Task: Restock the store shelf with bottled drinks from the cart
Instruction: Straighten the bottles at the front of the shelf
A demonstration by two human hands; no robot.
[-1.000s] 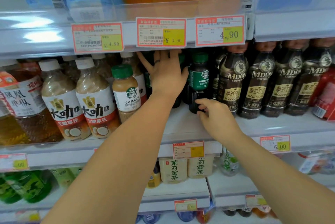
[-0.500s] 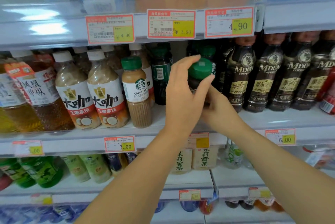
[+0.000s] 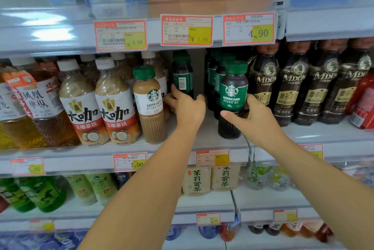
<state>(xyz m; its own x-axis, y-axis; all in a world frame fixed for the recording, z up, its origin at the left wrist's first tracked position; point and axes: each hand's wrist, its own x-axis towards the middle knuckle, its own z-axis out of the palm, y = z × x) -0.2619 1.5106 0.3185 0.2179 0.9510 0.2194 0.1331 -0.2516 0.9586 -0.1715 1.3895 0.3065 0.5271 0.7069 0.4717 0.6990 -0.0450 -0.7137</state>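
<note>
A dark Americano bottle (image 3: 232,95) with a green cap and label stands upright near the front of the middle shelf (image 3: 204,142). My right hand (image 3: 251,116) grips its lower body from the right. Further back to the left stands a second dark bottle (image 3: 182,76) with its barcode facing me. My left hand (image 3: 186,106) curls round its base. Several more green-capped dark bottles (image 3: 214,71) stand in a row behind the Americano. A Caffe Latte bottle (image 3: 150,103) stands just left of my left hand.
Tall milky coffee bottles (image 3: 115,103) fill the shelf's left side, dark MDOV coffee bottles (image 3: 287,85) its right. Price tags (image 3: 186,30) hang from the shelf above. Tea bottles (image 3: 196,180) sit on the lower shelf. A bare strip of shelf lies between my hands.
My left hand left the Americano's cap and went left and back to the barcode bottle's base. The Americano now stands on the shelf front, my right hand still on it.
</note>
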